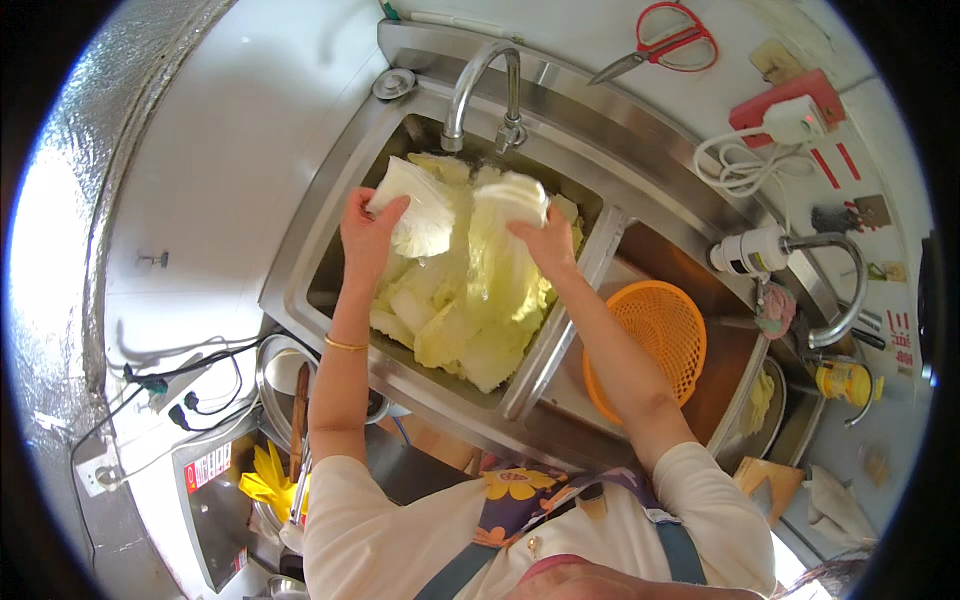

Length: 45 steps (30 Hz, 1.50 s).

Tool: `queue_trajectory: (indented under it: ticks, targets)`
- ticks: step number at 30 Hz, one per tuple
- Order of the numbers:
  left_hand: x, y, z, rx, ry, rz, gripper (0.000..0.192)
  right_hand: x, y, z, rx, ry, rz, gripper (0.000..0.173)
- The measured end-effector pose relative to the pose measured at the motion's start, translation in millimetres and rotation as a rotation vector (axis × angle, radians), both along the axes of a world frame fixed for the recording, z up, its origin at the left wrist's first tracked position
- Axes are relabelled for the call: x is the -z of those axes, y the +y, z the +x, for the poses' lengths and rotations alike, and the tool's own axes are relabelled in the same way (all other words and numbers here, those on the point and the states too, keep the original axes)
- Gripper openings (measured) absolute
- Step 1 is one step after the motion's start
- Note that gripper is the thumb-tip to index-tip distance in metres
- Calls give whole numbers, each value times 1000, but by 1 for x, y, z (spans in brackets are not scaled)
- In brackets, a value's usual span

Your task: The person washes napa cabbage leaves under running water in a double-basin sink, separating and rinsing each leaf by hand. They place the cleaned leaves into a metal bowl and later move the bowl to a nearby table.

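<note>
My left hand (369, 229) grips a white-based napa cabbage leaf (420, 217) above the left bowl of a stainless steel sink (330, 274). On the other side of that bowl, my right hand (549, 244) holds a bunch of cabbage leaves (491, 240) by their white stem ends, the pale yellow-green blades hanging down. Loose cabbage leaves (442, 334) fill the bowl beneath both hands and hide most of its bottom. A curved chrome faucet (480, 64) arches over the far edge, its spout beyond the leaves.
An orange plastic colander (679, 330) sits in the right bowl, partly behind my right forearm. Red-handled scissors (664, 49) hang on the back wall near a white plug with a coiled cord (757, 154). A second faucet (847, 262) curves at right. Yellow gloves (270, 480) lie at lower left.
</note>
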<state>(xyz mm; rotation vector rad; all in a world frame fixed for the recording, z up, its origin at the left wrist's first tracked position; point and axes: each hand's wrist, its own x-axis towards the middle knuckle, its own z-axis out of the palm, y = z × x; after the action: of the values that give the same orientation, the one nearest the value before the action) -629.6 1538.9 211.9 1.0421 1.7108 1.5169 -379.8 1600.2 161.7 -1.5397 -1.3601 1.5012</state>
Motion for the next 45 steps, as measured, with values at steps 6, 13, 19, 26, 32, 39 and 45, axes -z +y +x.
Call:
queue_trajectory:
  ticks: [6,13,19,26,32,39,45]
  targets:
    - [-40,-3,89,4,250,9,22,-44,-10,-21,126,-51,262,66]
    - [22,20,160,-113,12,104,35,-7,-24,-23,93,313,-269,66]
    - [40,22,149,19,-473,-45,45,19,-32,-13,-10,620,-306,61]
    - [102,37,86,-64,-491,-194,29,82,11,-65,33,-183,-200,74]
    - [161,64,27,99,625,-173,51,111,20,-54,-142,-445,-391,68]
    - [210,73,38,161,852,-430,68,139,16,-53,16,-203,-541,65]
    - [192,67,16,580,591,-607,55,146,24,-63,-89,-317,-56,69]
